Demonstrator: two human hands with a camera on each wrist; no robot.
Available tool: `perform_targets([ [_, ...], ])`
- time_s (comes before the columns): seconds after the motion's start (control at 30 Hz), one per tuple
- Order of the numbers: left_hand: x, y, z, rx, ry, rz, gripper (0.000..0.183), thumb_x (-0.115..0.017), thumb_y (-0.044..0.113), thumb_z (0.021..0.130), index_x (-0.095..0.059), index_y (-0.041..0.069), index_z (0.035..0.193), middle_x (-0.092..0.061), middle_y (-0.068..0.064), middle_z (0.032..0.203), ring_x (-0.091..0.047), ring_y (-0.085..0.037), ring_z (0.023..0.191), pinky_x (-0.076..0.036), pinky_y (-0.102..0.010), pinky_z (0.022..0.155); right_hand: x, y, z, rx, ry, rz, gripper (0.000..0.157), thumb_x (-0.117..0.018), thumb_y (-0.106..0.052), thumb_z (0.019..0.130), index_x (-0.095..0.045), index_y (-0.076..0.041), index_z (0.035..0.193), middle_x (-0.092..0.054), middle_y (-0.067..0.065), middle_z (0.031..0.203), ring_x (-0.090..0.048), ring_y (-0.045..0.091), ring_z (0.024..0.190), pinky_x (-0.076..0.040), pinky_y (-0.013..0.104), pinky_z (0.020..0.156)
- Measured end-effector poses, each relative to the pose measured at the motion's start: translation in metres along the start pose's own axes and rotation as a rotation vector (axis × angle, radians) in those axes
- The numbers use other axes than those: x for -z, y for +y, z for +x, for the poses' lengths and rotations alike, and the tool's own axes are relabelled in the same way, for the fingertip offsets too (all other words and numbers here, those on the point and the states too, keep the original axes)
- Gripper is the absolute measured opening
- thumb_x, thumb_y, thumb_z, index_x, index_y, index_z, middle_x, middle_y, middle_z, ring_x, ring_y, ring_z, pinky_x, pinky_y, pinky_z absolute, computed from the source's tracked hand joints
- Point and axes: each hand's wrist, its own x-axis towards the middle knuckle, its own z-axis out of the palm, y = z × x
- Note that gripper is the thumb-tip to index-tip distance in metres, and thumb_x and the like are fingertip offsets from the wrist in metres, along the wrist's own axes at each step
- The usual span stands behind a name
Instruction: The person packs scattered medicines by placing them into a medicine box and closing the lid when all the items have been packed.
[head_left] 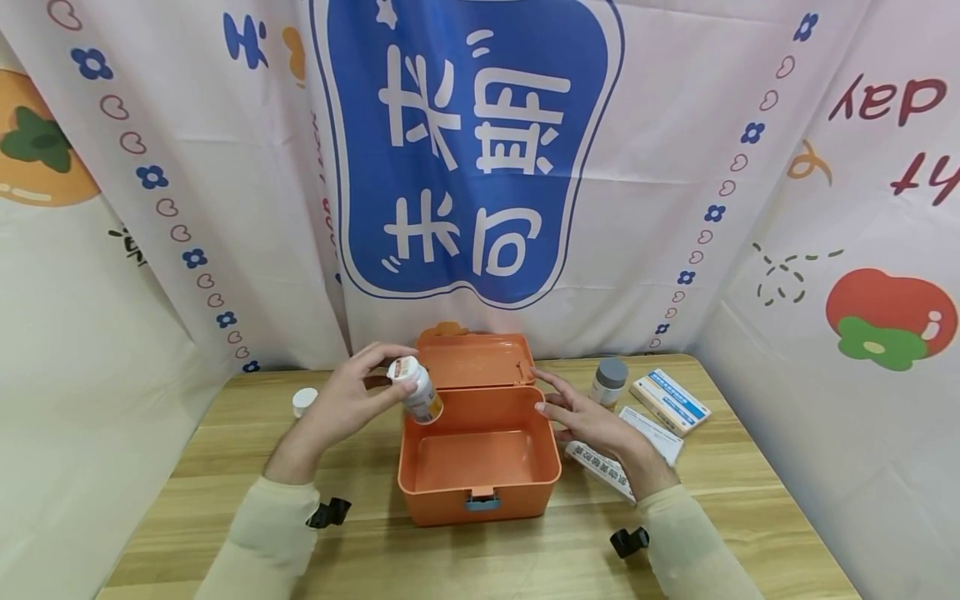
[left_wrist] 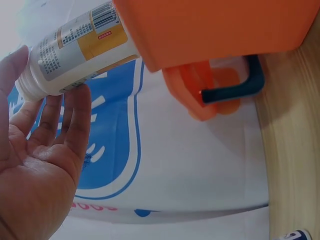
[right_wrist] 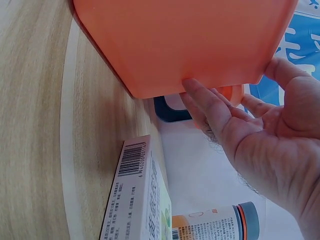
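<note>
I have the orange plastic box (head_left: pixel 517 502) midway between the left and right edges of the wooden surface (head_left: pixel 360 542), its lid (head_left: pixel 472 362) behind. A white plastic bottle (head_left: pixel 423 403) tilts over the box's left rim. Left of it, near the far edge, I see a round white cap (head_left: pixel 304 401). Right: a grey-capped bottle (head_left: pixel 609 385), a white carton (head_left: pixel 654 432) before it, a blue-and-white carton (head_left: pixel 672 402) toward the far right corner.
</note>
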Motion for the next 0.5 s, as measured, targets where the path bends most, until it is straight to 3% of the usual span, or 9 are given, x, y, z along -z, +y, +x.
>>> perform_targets([
  [0.33,-0.014,-0.004,0.000,-0.002,-0.035,0.022,0.045,-0.079,0.038,0.095,-0.065,0.026,0.137,-0.064,0.003,0.133,-0.066,-0.022,0.118,-0.060,-0.041,0.102,0.000,0.001,0.000,-0.005,-0.002,0.012,0.072,-0.057,-0.036,0.109,-0.016,-0.038,0.168,-0.039,0.020,0.166,-0.055,0.038,0.144,-0.059,0.049,0.105],
  [0.5,-0.020,-0.006,0.000,-0.008,-0.061,0.038,0.043,-0.079,0.037,0.095,-0.065,0.030,0.135,-0.065,0.004,0.127,-0.067,-0.019,0.114,-0.060,-0.040,0.102,0.001,0.002,0.000,-0.011,-0.001,0.001,0.071,-0.056,-0.037,0.110,-0.015,-0.039,0.168,-0.039,0.021,0.166,-0.057,0.038,0.143,-0.060,0.046,0.102],
])
